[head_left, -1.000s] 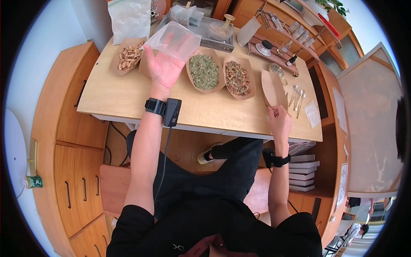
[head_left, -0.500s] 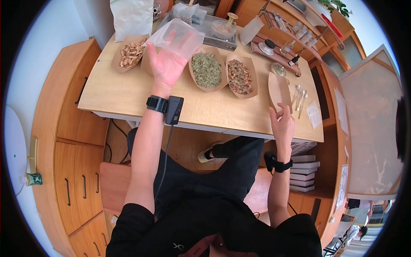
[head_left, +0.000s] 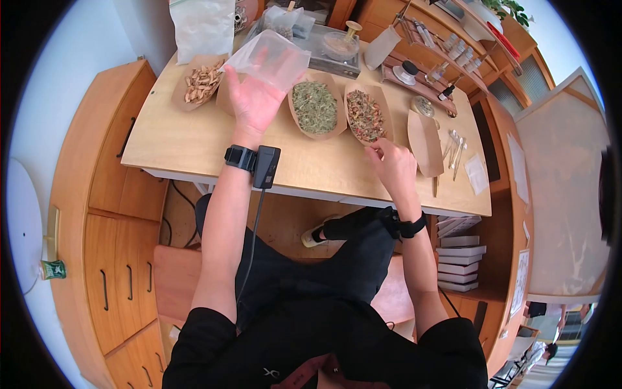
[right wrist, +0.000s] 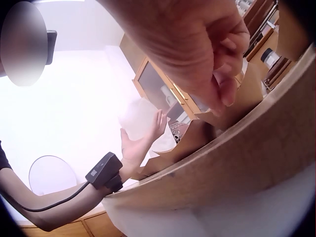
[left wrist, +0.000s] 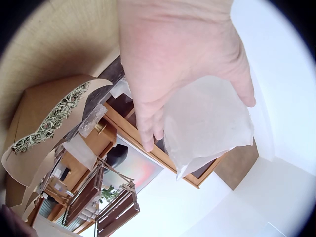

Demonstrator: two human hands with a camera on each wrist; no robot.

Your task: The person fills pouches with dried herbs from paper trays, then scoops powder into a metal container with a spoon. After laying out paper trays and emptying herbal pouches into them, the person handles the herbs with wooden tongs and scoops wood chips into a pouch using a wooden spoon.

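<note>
My left hand [head_left: 254, 109] is raised over the table, palm up and fingers extended, with a translucent white bag [head_left: 275, 59] around its fingers. In the left wrist view the bag [left wrist: 210, 121] hides some of the fingertips of that hand [left wrist: 173, 54]. My right hand [head_left: 395, 170] is at the near end of a brown paper tray [head_left: 387, 117] of mixed dried petals [head_left: 365, 117]. Its thumb and forefinger pinch the tray's rim; the right wrist view shows this hand [right wrist: 197, 54] with bent fingers. Left of that tray lies one of green dried herb [head_left: 314, 107].
A tray of dried slices [head_left: 202, 84] is at the left, with a white bag [head_left: 204, 29] behind. An empty paper tray [head_left: 424, 142], small metal tools [head_left: 457, 152] and a small packet [head_left: 476, 174] lie at the right. Behind are a grey tray [head_left: 340, 65] and wooden racks [head_left: 414, 78].
My right hand has let go of the empty tray and moved left to the petal tray. The empty tray has shifted slightly right. My left hand still bears the bag.
</note>
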